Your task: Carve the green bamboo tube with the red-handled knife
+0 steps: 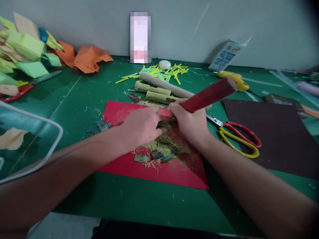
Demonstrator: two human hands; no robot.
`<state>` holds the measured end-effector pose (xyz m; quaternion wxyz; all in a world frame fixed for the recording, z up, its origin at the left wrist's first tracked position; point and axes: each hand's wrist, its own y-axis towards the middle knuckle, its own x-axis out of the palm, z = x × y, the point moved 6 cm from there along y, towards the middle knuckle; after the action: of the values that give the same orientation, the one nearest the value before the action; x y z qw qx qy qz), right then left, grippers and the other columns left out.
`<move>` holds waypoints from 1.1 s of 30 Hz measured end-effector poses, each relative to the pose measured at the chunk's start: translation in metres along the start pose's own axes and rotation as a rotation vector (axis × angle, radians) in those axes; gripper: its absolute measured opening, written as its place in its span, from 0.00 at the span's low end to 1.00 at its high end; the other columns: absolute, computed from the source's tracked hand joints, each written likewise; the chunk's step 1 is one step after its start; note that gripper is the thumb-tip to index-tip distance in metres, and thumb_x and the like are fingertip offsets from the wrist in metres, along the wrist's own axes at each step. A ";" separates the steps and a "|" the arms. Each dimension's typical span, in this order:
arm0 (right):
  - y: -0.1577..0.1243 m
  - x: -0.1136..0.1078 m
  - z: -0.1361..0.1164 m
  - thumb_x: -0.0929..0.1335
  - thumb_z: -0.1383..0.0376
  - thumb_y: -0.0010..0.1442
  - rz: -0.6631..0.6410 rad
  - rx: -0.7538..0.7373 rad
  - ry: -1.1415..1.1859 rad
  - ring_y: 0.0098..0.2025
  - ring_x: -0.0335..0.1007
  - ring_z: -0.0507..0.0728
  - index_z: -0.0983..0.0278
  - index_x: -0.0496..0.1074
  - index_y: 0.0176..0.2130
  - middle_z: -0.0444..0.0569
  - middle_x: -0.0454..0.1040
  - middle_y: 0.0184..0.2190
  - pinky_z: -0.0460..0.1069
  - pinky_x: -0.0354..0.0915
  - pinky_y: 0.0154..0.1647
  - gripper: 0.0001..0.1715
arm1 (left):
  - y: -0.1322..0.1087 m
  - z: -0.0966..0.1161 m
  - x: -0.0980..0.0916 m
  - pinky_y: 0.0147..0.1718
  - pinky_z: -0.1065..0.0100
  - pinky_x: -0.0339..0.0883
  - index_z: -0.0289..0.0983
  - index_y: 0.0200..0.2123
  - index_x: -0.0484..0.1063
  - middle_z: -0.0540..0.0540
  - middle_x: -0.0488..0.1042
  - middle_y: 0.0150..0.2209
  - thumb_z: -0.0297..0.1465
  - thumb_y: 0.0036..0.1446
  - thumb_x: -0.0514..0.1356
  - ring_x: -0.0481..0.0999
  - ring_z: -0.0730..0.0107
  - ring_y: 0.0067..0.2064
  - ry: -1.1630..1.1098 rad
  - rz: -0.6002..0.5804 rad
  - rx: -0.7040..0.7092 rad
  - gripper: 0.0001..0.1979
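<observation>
My right hand [190,124] is closed round a thick red stick-like handle [210,95] that slants up to the right. Its lower end is hidden by my fingers, so I cannot tell what tool it belongs to. My left hand [141,124] is closed on a dark greenish piece of bamboo [170,124], which spans the gap between both hands. Under them lies a red board [149,172], strewn with bamboo shavings [161,144] and small dark chips [142,157]. Two cut bamboo tubes [152,89] and a longer grey-brown stick [169,85] rest just beyond it.
Scissors [239,137] with red and yellow handles lie right of the board, partly over a dark sheet [276,132]. A yellow glue gun [234,79], yellow straw pieces [179,69], orange paper [89,58] and folded paper [27,46] are farther back. White wire [58,132] curves at left.
</observation>
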<state>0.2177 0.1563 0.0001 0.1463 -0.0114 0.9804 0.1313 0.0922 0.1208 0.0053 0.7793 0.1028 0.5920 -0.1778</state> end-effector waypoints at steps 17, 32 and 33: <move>-0.001 0.006 -0.003 0.67 0.69 0.53 -0.114 0.009 -0.045 0.24 0.54 0.49 0.62 0.61 0.19 0.39 0.59 0.18 0.48 0.53 0.25 0.14 | -0.005 0.007 0.005 0.44 0.58 0.73 0.32 0.54 0.73 0.37 0.74 0.54 0.35 0.63 0.61 0.78 0.50 0.50 0.117 0.052 0.065 0.19; -0.002 0.014 -0.003 0.66 0.66 0.51 -0.184 -0.035 -0.094 0.24 0.57 0.50 0.61 0.61 0.19 0.41 0.62 0.18 0.49 0.54 0.26 0.13 | -0.002 0.002 0.002 0.40 0.59 0.72 0.36 0.54 0.75 0.40 0.75 0.54 0.41 0.65 0.59 0.77 0.49 0.51 0.104 0.001 -0.021 0.20; -0.003 0.014 -0.002 0.66 0.66 0.50 -0.198 -0.016 -0.062 0.23 0.55 0.50 0.61 0.60 0.18 0.40 0.60 0.17 0.49 0.53 0.24 0.13 | -0.002 0.002 0.002 0.39 0.59 0.72 0.36 0.53 0.75 0.40 0.76 0.53 0.41 0.65 0.58 0.78 0.49 0.50 0.107 -0.002 -0.021 0.19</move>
<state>0.2040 0.1530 -0.0032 0.1888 -0.1053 0.9684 0.1244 0.0933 0.1177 0.0039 0.7472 0.1035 0.6349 -0.1669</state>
